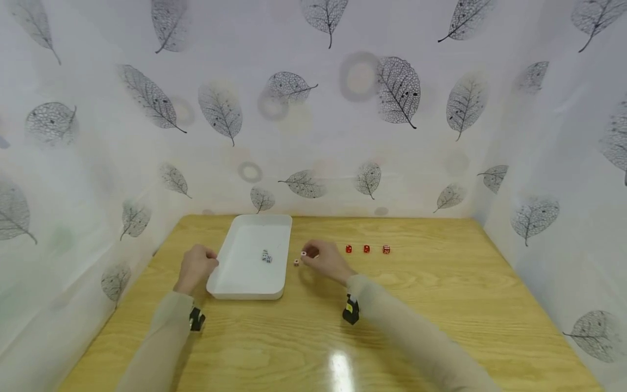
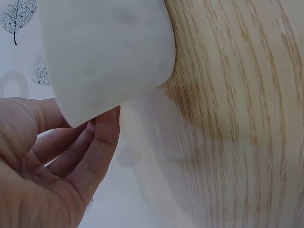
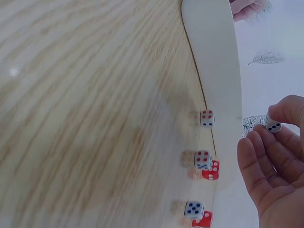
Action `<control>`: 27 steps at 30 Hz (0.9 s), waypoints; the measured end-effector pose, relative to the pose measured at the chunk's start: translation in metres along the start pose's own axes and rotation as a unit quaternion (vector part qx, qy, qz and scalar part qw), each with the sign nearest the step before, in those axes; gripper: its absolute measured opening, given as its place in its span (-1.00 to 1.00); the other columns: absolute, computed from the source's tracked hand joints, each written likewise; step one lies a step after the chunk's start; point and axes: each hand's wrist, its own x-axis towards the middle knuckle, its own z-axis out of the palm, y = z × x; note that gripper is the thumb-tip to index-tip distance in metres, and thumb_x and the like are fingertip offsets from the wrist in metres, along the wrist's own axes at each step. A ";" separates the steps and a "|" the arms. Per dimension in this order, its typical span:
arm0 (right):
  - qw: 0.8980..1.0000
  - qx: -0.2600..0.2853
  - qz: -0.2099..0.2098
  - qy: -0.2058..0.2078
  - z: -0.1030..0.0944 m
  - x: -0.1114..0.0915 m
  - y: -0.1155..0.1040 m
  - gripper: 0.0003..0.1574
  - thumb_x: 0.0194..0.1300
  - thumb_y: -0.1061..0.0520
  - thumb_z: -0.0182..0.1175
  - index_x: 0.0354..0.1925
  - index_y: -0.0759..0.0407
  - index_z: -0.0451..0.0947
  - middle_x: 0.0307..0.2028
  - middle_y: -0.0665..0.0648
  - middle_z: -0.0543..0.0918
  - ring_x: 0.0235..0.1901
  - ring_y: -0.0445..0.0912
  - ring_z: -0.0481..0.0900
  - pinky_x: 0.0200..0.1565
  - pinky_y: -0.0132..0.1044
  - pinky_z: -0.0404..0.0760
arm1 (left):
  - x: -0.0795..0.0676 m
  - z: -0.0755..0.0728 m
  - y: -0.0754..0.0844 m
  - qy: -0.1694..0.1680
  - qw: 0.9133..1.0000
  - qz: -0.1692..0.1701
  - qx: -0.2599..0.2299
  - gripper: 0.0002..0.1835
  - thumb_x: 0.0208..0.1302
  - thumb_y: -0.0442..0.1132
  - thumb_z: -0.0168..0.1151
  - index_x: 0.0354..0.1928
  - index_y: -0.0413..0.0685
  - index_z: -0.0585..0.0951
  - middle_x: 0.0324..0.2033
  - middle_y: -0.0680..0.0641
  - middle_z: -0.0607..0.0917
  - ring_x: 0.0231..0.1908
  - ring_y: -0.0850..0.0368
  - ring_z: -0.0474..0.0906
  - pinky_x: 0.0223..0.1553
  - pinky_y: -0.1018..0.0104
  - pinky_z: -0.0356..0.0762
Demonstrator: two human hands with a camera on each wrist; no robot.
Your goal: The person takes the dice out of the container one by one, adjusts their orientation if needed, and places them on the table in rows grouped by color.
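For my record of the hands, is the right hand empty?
No, the right wrist view shows the right hand pinching a white die.

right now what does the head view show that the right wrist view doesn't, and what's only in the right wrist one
Only the head view: the inside of the white tray with small dice lying in it, all three red dice, and both sleeves.

Only the right wrist view: the blue-pipped face of a white die near the red ones, and the dark pips on the held die.

Both: the right hand pinching that die, the left hand at least in part, the tray's outer wall, two red dice, the table and the leaf-print sheet.
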 end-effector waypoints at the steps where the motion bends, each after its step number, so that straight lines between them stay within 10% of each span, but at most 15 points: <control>1: 1.000 -0.001 0.003 0.000 -0.001 -0.001 0.002 -0.78 0.30 0.12 0.25 -0.11 0.17 0.62 -0.24 0.02 0.69 -0.23 -0.19 0.61 -0.12 -0.34 0.60 | 0.000 0.000 0.000 0.000 1.000 -0.003 0.000 -0.79 0.18 -0.38 0.12 -0.24 -0.39 0.66 -0.26 -0.32 0.70 -0.33 -0.08 0.59 -0.39 0.20 0.52; 27: 0.997 -0.050 0.055 0.018 -0.052 -0.027 0.042 -0.79 0.26 0.14 0.30 -0.12 0.14 0.65 -0.23 0.04 0.72 -0.20 -0.13 0.64 -0.06 -0.20 0.63 | -0.003 0.001 0.000 -0.002 1.000 -0.004 0.004 -0.74 0.19 -0.38 0.09 -0.18 -0.41 0.65 -0.23 -0.35 0.70 -0.31 -0.09 0.61 -0.38 0.18 0.54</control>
